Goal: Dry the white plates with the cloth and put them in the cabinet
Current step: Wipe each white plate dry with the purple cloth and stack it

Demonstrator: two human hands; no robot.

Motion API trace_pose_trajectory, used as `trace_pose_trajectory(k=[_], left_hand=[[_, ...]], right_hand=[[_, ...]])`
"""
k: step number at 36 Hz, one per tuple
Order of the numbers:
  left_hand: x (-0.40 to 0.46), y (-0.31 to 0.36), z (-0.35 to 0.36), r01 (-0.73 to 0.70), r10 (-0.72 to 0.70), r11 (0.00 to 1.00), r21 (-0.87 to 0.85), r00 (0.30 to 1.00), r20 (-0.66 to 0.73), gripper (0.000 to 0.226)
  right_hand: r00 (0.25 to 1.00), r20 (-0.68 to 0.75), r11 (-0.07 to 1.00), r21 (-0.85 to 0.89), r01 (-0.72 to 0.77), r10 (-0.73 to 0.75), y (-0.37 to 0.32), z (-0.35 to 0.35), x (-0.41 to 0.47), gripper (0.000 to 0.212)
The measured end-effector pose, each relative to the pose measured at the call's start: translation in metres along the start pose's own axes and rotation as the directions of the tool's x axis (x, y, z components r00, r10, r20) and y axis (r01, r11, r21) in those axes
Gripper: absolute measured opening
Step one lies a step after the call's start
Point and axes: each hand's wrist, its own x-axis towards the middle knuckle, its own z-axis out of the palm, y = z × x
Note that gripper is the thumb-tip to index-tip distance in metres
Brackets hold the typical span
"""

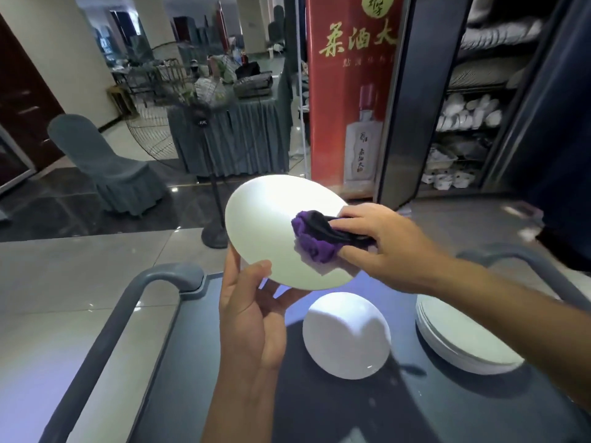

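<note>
A: Starting at the far left?
B: Sitting well left of the left hand's fingers [235, 260]: a covered grey chair [105, 167]. Standing nearer, beyond those fingers: a floor fan [192, 100] on its round base.

A: And the left hand [252, 318]?
B: Gripping the lower left rim of a white plate [278, 225], thumb curling over the front edge, other fingers supporting from behind. Holding it tilted, above the dark cart top [367, 407].

A: Further right?
B: Pressing a purple and black cloth [316, 238] against the plate's right part, with the right hand [380, 241]. Pinching the bunched cloth between thumb and curled fingers [358, 224].

A: Below those fingers?
B: Lying face down on the cart, just below the held plate: a second white plate [347, 335]. Resting to its right, under the right forearm: a stack of white plates [463, 340].

A: And the cabinet?
B: Standing open well beyond the right fingers, at upper right: a dark cabinet [399, 100], shelves carrying white crockery [467, 113]. Standing left of it: a red banner [345, 91].
</note>
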Motion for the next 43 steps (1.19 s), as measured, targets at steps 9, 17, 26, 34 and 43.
trace_pose_trajectory(k=[9,17,26,34,43], left_hand=[[0.009,-0.021,0.002,0.044,-0.038,0.996,0.081,0.997,-0.065,0.065],[0.022,-0.047,-0.011,0.162,-0.157,0.983,0.083,0.985,-0.067,0.068],[-0.001,-0.070,-0.025,0.340,-0.342,0.936,0.094,0.940,0.004,0.082],[-0.017,-0.083,-0.014,0.402,-0.413,0.905,0.141,0.908,0.064,0.077],[-0.028,-0.089,-0.020,0.533,-0.536,0.836,0.132,0.844,-0.011,0.074]], right_hand=[[0.986,-0.099,0.974,0.197,-0.112,0.133,-0.023,0.033,-0.061,0.031],[0.911,0.216,0.631,0.665,-0.400,0.351,-0.020,0.005,-0.107,0.024],[0.760,0.032,0.622,0.553,-0.555,0.649,0.007,-0.022,-0.132,0.016],[0.975,0.088,0.977,-0.084,-0.197,0.204,-0.006,0.021,-0.115,0.053],[0.932,0.276,0.964,-0.186,-0.190,0.237,0.012,0.037,-0.135,0.078]])
